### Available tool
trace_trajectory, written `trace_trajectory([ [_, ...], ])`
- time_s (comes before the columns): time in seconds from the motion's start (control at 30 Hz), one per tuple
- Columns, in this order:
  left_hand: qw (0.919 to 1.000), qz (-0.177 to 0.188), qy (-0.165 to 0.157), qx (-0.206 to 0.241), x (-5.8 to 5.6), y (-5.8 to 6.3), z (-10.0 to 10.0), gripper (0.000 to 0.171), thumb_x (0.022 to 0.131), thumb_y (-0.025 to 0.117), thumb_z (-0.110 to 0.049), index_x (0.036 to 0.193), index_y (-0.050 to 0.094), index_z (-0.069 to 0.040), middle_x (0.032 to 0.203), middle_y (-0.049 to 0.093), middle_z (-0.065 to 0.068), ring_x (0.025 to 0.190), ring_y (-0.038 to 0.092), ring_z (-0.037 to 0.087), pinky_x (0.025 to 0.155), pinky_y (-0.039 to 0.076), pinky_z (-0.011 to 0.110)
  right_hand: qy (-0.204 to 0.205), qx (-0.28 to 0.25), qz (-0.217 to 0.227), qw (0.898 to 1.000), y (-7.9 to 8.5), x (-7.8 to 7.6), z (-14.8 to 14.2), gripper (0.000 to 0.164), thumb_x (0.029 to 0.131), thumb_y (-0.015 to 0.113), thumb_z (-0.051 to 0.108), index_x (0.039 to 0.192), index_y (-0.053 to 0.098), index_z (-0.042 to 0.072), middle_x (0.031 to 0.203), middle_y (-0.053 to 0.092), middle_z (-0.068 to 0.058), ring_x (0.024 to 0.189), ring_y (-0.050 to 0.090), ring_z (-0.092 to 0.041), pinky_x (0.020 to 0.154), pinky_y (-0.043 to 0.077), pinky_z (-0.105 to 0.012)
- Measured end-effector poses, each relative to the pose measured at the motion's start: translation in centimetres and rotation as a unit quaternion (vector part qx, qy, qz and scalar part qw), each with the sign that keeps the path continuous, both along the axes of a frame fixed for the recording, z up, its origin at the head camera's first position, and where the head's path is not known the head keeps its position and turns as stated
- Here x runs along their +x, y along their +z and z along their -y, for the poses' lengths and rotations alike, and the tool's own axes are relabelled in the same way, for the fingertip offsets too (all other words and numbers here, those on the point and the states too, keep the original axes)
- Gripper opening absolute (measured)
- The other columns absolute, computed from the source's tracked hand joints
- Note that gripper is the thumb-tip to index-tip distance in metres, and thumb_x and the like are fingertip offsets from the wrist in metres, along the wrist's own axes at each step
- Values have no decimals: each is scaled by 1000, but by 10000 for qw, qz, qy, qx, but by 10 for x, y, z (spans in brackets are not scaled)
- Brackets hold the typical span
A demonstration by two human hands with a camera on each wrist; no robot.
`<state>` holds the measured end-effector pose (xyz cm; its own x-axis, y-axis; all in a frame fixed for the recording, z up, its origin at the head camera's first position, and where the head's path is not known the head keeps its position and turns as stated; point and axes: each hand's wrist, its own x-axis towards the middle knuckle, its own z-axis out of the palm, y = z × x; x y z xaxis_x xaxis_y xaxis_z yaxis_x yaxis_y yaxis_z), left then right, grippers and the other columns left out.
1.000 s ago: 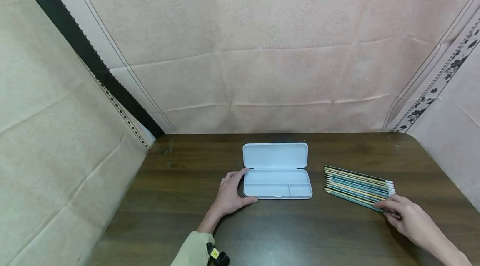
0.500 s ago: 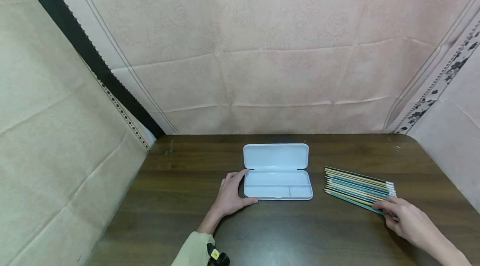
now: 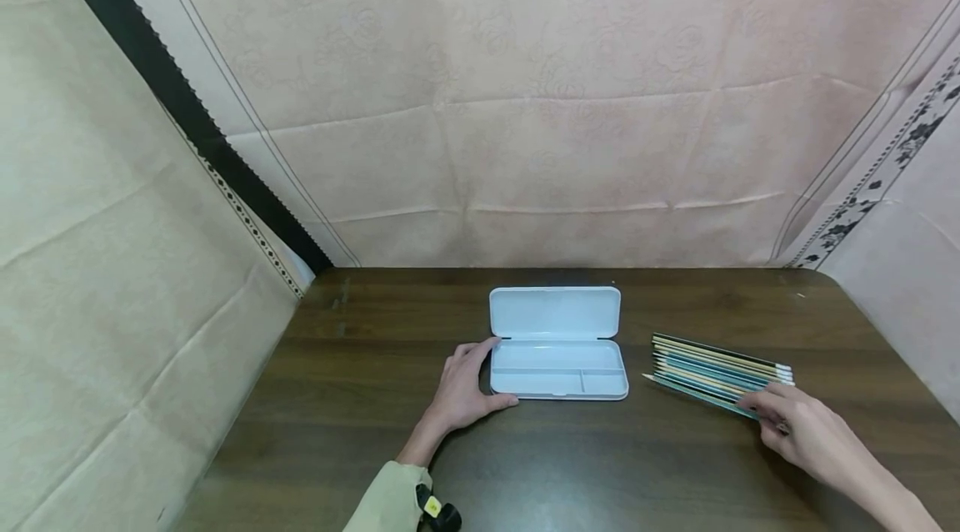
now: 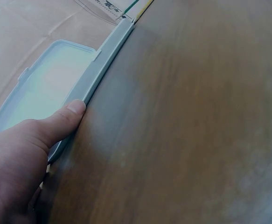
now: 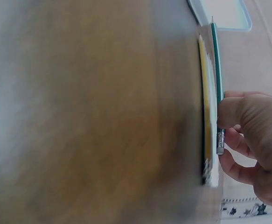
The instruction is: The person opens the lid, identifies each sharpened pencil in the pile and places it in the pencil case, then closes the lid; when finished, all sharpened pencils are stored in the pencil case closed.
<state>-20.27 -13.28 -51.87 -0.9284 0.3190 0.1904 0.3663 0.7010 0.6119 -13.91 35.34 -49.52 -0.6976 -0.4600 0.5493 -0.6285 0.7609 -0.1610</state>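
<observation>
A pale blue pencil case (image 3: 525, 356) lies on the table with its lid (image 3: 555, 313) folded back, showing bare compartments. My left hand (image 3: 459, 390) holds its left end, a finger at the back corner near the hinge and the thumb on the front edge. In the left wrist view that thumb (image 4: 63, 119) presses the case's front wall (image 4: 104, 58). To the right, my right hand (image 3: 810, 436) pinches a green pencil (image 5: 218, 65) near its eraser end. The pencil's sharpened tip points toward the case. It is raised over a row of pencils (image 3: 712, 367).
The row holds several green, yellow and black pencils side by side, tips leftward, on the brown wooden table (image 3: 600, 465). Pale cloth hangs behind the table (image 3: 555, 140) and along both sides. A black strapped device (image 3: 442, 515) sits on the left wrist.
My right hand has taken hold of the front green pencil, lifted it slightly and shifted it left from the row. The left hand keeps its place on the case.
</observation>
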Motion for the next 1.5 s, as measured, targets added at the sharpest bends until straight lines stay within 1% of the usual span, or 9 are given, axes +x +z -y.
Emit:
trace_trajectory([
  [0.17,9999,78,41,-74,-2,-1,-1,91,76,85,-51,151,43,-19,143,51,5,128,40,29,98,36,52,124,-49,66,9999,8,-12,16,48,57,73,-10,95,71,19,84,48,17,69,42,1,52,33,-22],
  [0.37,10000,-28,8,-55,-1,-2,-1,91,76,84,-51,150,44,-17,142,52,6,127,41,30,98,36,53,429,5,87,9990,18,-27,42,45,60,72,-10,96,73,17,83,51,15,67,42,2,54,33,-19],
  [0.5,10000,-19,20,-54,-1,-2,-1,90,76,84,-51,150,45,-18,141,53,7,127,42,30,97,36,54,360,155,376,9985,24,-35,59,43,63,77,-10,97,74,16,86,54,12,69,44,0,54,37,-24],
  [0.63,9999,3,38,-94,0,-2,-1,91,76,85,-52,150,44,-18,141,53,7,127,42,30,96,36,53,445,239,482,9976,27,-45,75,41,65,76,-10,96,74,16,86,56,11,70,47,-1,55,42,-26],
  [0.8,9999,-32,22,-93,0,-1,-2,91,76,85,-51,150,45,-18,140,53,7,126,42,30,96,37,53,646,316,501,9962,29,-56,94,39,66,76,-11,95,73,16,85,56,8,68,47,-3,54,42,-25],
  [1.0,10000,14,53,-43,0,0,-3,91,75,86,-50,149,45,-19,141,53,7,127,42,30,97,36,53,474,460,1153,9911,32,-64,117,36,73,77,-9,98,75,17,88,59,6,71,49,-7,57,44,-24],
  [1.1,9999,56,82,-50,0,0,-3,90,75,86,-50,150,45,-19,141,52,7,128,41,30,98,36,53,443,514,1370,9882,34,-67,127,34,75,77,-8,100,76,15,91,62,3,74,50,-11,60,45,-25],
  [1.37,10000,-17,65,-67,0,-1,-1,90,76,85,-51,150,45,-19,141,53,6,127,42,29,97,36,52,588,604,1482,9854,37,-74,146,31,77,79,-7,100,77,14,99,66,-5,80,54,-17,66,49,-30],
  [1.5,10000,-17,61,-47,1,-1,-1,90,76,85,-51,150,45,-18,141,53,6,127,42,28,97,36,52,709,664,1481,9842,35,-79,155,30,79,77,-7,101,76,14,95,64,-3,80,53,-17,66,49,-30],
])
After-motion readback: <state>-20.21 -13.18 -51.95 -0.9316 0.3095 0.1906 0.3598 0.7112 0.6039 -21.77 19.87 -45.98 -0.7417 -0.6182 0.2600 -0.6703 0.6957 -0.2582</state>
